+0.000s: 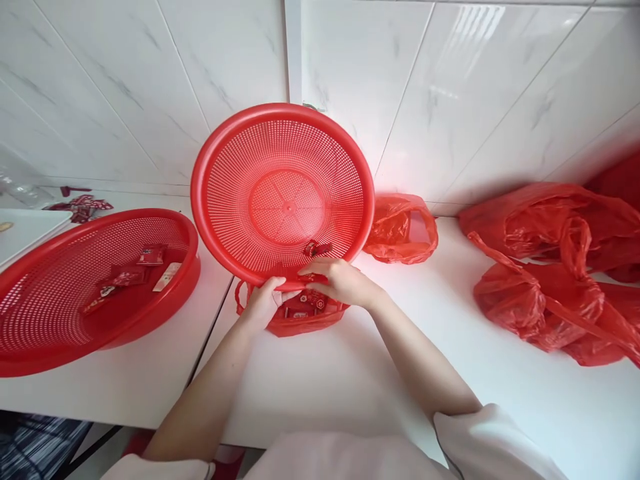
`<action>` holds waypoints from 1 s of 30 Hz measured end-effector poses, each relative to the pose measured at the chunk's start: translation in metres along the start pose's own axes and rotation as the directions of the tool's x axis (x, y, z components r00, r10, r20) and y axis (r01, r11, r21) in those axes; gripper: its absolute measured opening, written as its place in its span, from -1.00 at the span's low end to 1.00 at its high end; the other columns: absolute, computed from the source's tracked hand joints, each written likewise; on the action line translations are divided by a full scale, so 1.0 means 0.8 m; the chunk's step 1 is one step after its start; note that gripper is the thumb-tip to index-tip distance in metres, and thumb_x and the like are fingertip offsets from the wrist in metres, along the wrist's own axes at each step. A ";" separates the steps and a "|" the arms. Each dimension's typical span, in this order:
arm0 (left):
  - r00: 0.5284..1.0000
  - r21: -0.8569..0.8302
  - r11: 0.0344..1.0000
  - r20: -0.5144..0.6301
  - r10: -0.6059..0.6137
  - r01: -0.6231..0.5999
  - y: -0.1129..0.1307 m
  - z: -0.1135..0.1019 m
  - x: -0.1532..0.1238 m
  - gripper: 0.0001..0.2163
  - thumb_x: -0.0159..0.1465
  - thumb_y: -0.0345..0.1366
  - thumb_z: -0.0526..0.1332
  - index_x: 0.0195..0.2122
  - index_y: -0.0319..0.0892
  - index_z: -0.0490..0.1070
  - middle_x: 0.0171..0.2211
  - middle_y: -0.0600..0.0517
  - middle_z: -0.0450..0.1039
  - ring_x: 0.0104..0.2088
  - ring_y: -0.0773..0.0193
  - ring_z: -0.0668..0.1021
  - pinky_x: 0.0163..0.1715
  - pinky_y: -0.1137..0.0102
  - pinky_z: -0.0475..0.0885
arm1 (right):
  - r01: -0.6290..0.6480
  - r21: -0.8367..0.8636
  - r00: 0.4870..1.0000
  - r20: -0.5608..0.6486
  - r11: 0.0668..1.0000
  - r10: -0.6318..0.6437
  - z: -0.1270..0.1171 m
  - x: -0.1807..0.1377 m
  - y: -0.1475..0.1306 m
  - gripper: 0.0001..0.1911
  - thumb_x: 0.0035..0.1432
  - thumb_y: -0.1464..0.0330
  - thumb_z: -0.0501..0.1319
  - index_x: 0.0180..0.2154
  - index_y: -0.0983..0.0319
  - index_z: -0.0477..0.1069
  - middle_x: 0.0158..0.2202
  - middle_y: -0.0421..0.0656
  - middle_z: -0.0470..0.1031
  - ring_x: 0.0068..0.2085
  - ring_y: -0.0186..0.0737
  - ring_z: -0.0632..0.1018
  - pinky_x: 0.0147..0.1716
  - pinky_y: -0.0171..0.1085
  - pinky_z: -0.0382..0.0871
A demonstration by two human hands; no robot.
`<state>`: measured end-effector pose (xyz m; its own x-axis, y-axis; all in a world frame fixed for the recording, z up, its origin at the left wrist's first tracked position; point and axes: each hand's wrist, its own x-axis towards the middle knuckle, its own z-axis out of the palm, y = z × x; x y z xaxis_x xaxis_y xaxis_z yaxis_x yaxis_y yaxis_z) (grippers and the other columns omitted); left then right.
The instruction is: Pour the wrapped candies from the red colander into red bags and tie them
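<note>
Tilted basket: a round red perforated plastic basket (283, 193) stands on edge at the middle of the white countertop (325, 393), open side facing the person, lower rim over a bag.
Bag: a small red plastic bag (305, 320) sits just under that rim, small red packets (305, 303) showing inside.
Loose packet: one red wrapped piece (318, 249) lies in the basket near its low edge.
Left hand (264, 305): fingers curled, gripping the bag's edge beside the rim.
Right hand (341, 280): fingers bent over the basket's lower rim, gripping it.
Left side: a second red mesh basket (45, 307) holds flat packets (131, 275).
Right side: crumpled red plastic bags (550, 267) lie well apart.
</note>
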<state>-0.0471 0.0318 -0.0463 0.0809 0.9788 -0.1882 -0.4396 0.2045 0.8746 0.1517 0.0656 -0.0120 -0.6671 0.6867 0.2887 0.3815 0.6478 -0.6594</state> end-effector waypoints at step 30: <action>0.968 -0.054 0.985 -0.201 0.149 -0.163 -0.002 -0.023 0.014 -0.88 0.03 -0.39 0.32 -0.52 -0.25 0.37 -0.44 0.04 0.46 -0.21 0.20 0.55 -0.11 0.17 0.52 | -0.306 0.033 0.916 -0.264 0.952 0.303 -0.012 -0.010 0.009 -0.77 0.25 0.38 0.07 -0.15 0.17 0.47 -0.23 -0.17 0.59 -0.25 -0.23 0.59 -0.20 -0.23 0.44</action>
<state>-0.0616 0.0422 -0.0577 -0.1671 0.9757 -0.1417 -0.4946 0.0414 0.8681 0.1661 0.0681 -0.0121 -0.3261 0.9123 0.2476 0.5459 0.3955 -0.7386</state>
